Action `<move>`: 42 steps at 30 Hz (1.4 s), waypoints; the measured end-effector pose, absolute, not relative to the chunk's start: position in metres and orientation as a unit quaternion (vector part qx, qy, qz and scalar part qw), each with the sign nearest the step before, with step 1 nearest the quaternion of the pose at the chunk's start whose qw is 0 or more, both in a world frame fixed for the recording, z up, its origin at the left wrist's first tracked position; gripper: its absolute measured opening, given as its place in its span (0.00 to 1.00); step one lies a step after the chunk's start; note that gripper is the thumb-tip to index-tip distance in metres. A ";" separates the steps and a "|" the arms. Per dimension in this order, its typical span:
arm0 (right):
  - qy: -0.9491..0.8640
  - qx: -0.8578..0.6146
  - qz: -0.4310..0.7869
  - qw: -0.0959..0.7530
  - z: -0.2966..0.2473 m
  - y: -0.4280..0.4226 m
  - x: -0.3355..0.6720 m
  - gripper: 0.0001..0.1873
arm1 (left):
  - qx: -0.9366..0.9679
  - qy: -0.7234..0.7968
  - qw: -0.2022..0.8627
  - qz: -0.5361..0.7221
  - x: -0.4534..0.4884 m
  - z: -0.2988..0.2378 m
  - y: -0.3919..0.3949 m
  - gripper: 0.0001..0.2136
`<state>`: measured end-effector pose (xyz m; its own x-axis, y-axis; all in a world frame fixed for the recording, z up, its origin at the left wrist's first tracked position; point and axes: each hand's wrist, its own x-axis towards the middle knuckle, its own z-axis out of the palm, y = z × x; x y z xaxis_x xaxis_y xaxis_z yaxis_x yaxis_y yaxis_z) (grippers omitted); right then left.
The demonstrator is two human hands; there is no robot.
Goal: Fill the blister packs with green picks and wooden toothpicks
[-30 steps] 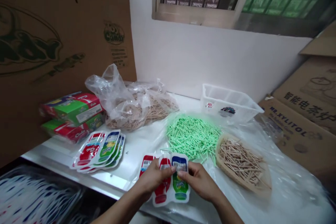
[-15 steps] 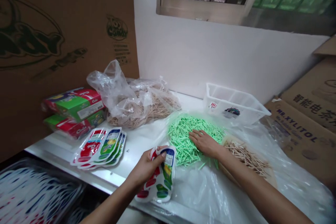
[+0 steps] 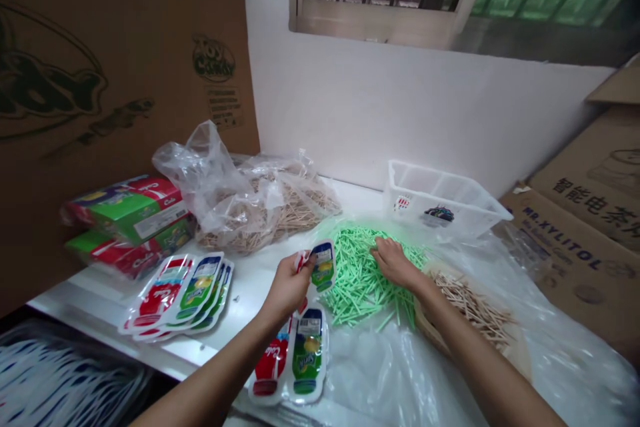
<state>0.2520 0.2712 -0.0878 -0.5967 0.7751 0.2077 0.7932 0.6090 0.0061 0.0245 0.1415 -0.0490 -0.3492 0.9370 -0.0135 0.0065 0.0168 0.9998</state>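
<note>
Green slender sticks [image 3: 355, 287], heaped on clear plastic sheeting [image 3: 387, 373] apparently for easy reach, meet the bunched right hand [image 3: 393, 263], its grip unclear, while the left hand [image 3: 291, 285] pinches a red-blue-and-green bottle-shaped packet [image 3: 324, 268] beside them.

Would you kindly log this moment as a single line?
left hand: holds bottle-printed pack | right hand: at green sticks, grasp unclear | lower centre: red-and-green pack | left side: stacked packs
</note>
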 end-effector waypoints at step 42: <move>-0.659 -0.492 0.351 0.449 -0.081 0.209 0.233 0.21 | 0.368 0.542 0.352 0.669 0.105 -0.060 0.199 0.16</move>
